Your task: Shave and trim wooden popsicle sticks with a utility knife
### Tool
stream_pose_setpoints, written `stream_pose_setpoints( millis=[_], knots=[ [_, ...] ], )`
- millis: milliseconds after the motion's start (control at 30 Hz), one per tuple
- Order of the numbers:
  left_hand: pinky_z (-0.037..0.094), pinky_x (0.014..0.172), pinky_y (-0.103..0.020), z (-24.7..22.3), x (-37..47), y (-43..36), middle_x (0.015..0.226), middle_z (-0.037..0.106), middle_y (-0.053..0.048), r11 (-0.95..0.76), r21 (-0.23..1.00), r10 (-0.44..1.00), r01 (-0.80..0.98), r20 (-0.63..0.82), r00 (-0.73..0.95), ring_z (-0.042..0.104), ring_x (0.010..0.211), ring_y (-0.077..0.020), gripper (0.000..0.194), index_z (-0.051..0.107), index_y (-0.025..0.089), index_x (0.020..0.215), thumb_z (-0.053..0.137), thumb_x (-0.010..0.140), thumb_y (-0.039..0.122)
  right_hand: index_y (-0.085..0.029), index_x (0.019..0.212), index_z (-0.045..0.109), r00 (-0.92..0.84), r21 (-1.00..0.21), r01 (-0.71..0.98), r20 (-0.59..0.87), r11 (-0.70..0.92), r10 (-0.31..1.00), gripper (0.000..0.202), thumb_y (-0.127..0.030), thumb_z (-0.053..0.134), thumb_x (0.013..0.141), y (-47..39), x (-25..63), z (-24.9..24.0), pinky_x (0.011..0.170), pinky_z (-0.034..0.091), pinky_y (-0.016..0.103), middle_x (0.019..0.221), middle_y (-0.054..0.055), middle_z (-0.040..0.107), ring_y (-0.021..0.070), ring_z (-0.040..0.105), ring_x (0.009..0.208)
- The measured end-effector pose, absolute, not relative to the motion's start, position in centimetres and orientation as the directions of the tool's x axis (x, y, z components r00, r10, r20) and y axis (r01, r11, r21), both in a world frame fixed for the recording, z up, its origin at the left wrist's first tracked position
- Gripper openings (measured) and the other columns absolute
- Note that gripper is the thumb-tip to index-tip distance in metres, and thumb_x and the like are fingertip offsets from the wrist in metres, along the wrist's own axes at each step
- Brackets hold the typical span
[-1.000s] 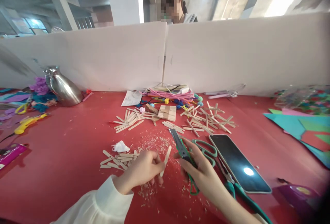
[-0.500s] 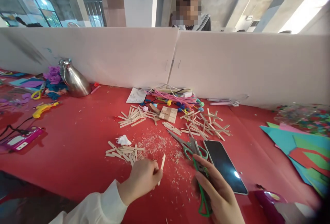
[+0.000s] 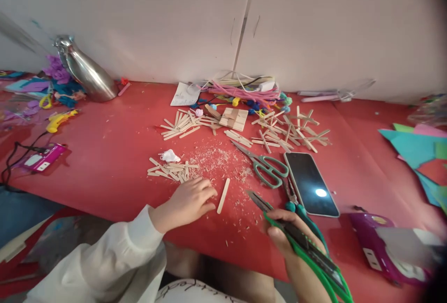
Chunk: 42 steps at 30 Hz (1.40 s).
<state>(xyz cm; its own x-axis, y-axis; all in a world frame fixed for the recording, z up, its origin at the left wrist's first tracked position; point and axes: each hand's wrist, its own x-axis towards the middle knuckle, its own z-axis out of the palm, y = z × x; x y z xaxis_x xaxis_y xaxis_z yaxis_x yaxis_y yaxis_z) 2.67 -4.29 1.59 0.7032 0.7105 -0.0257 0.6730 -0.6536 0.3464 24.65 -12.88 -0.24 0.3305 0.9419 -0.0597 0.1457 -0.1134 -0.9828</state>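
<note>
A wooden craft stick point(image 3: 223, 196) lies on the red table, just right of my left hand point(image 3: 191, 203). That hand is open, its fingers loosely curved and apart from the stick. My right hand point(image 3: 295, 240) grips a green and black utility knife point(image 3: 307, 247), its blade out and pointing up and left. Pale wood shavings point(image 3: 223, 165) are scattered ahead of both hands. Beyond the knife are grey-green handled scissors point(image 3: 268, 170) and teal-handled pliers point(image 3: 295, 200), partly covered by my right hand. A small pile of craft sticks point(image 3: 171, 170) sits beyond my left hand.
A phone point(image 3: 310, 184) lies right of the scissors. More craft sticks point(image 3: 179, 124) and a stacked stick block point(image 3: 233, 119) are farther back. A steel jug point(image 3: 89, 72) stands back left, near a yellow glue gun point(image 3: 61, 120). A purple device point(image 3: 387, 247) is at right; a white partition point(image 3: 157, 23) borders the table.
My left hand has let go of the craft stick, which now rests on the table. My right hand has moved lower right with the knife, and the view has tilted down.
</note>
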Motion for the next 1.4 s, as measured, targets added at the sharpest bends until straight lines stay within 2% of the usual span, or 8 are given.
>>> stream_pose_setpoints(
  millis=[133, 367, 533, 800, 967, 1100, 1200, 1400],
  knots=[
    [0.04, 0.065, -0.031, 0.8, 4.1, -4.1, 0.075, 0.054, -0.003, -0.605, 0.3, 0.77, 0.737, -0.014, 0.638, 0.051, 0.074, -0.0195, 0.044, 0.052, 0.016, 0.075, 0.047, 0.077, 0.06, -0.025, 0.076, 0.063, 0.316, -0.902, 0.421, 0.043, -0.099, 0.948, 0.02, -0.043, 0.063, 0.067, -12.6, 24.0, 1.0, 0.041, 0.041, 0.021, 0.053, -0.005, 0.058, 0.0126, 0.053, 0.045],
    [0.041, 0.062, -0.031, 0.5, 6.4, -4.9, 0.07, 0.057, -0.003, -0.549, 0.175, 0.826, 0.817, -0.032, 0.562, 0.054, 0.071, -0.0199, 0.017, 0.054, 0.016, 0.069, 0.052, 0.081, 0.029, -0.025, 0.081, 0.06, 0.208, -0.847, 0.531, 0.108, -0.019, 0.972, 0.016, -0.039, 0.058, 0.074, -12.2, 24.0, 1.1, 0.04, 0.043, 0.018, 0.053, -0.006, 0.058, 0.0104, 0.051, 0.042],
    [0.043, 0.06, -0.032, 0.9, 6.9, -4.8, 0.064, 0.058, -0.005, -0.542, 0.12, 0.832, 0.832, -0.061, 0.551, 0.056, 0.068, -0.0208, 0.017, 0.057, 0.015, 0.065, 0.046, 0.077, 0.017, -0.025, 0.083, 0.059, 0.17, -0.836, 0.548, 0.136, 0.021, 0.976, 0.014, -0.037, 0.057, 0.075, -12.3, 24.0, 0.9, 0.041, 0.043, 0.017, 0.053, -0.006, 0.056, 0.0092, 0.049, 0.042],
    [0.042, 0.052, -0.028, 0.9, 6.1, -5.6, 0.059, 0.06, -0.002, -0.418, 0.267, 0.863, 0.869, -0.182, 0.471, 0.058, 0.058, -0.018, 0.034, 0.057, 0.018, 0.061, 0.043, 0.086, 0.034, -0.024, 0.097, 0.056, 0.205, -0.871, 0.491, 0.099, -0.015, 0.974, 0.023, -0.034, 0.054, 0.077, -13.0, 23.2, 1.1, 0.059, 0.05, 0.021, 0.083, 0.001, 0.067, 0.0149, 0.063, 0.07],
    [0.045, 0.076, -0.032, 0.9, 4.4, -5.2, 0.096, 0.061, -0.007, -0.584, 0.363, 0.782, 0.726, 0.012, 0.623, 0.056, 0.089, -0.0199, 0.021, 0.057, 0.016, 0.096, 0.045, 0.087, 0.032, -0.023, 0.09, 0.054, 0.186, -0.883, 0.47, 0.093, -0.006, 0.978, 0.015, -0.03, 0.053, 0.077, -13.1, 22.7, 1.2, 0.056, 0.049, 0.021, 0.074, 0.0, 0.065, 0.0139, 0.062, 0.063],
    [0.03, 0.1, -0.042, 0.3, 3.5, -4.0, 0.139, 0.033, -0.008, -0.736, 0.328, 0.634, 0.593, 0.027, 0.773, 0.024, 0.129, -0.0261, 0.055, 0.036, 0.019, 0.13, 0.046, 0.084, 0.048, -0.022, 0.093, 0.057, 0.112, -0.88, 0.475, 0.09, 0.027, 0.99, 0.017, -0.029, 0.051, 0.078, -12.8, 22.5, 1.3, 0.058, 0.05, 0.02, 0.075, 0.0, 0.067, 0.0133, 0.062, 0.064],
    [0.023, 0.105, -0.044, -0.1, 3.5, -3.7, 0.143, 0.026, -0.005, -0.758, 0.3, 0.597, 0.58, -0.041, 0.801, 0.007, 0.134, -0.0256, 0.056, 0.034, 0.018, 0.132, 0.043, 0.085, 0.047, -0.022, 0.092, 0.057, 0.121, -0.871, 0.49, 0.116, 0.042, 0.986, 0.016, -0.029, 0.051, 0.079, -12.6, 22.2, 1.2, 0.062, 0.05, 0.02, 0.078, 0.0, 0.067, 0.0138, 0.063, 0.068],
    [0.016, 0.108, -0.043, -0.2, 3.9, -3.9, 0.142, 0.027, -0.004, -0.727, 0.319, 0.614, 0.607, -0.092, 0.784, 0.005, 0.134, -0.0235, 0.06, 0.032, 0.016, 0.134, 0.043, 0.085, 0.046, -0.022, 0.097, 0.055, 0.15, -0.852, 0.523, 0.129, 0.033, 0.98, 0.02, -0.024, 0.051, 0.078, -12.7, 22.1, 1.1, 0.052, 0.048, 0.017, 0.071, -0.003, 0.066, 0.0101, 0.059, 0.054]
  ],
)
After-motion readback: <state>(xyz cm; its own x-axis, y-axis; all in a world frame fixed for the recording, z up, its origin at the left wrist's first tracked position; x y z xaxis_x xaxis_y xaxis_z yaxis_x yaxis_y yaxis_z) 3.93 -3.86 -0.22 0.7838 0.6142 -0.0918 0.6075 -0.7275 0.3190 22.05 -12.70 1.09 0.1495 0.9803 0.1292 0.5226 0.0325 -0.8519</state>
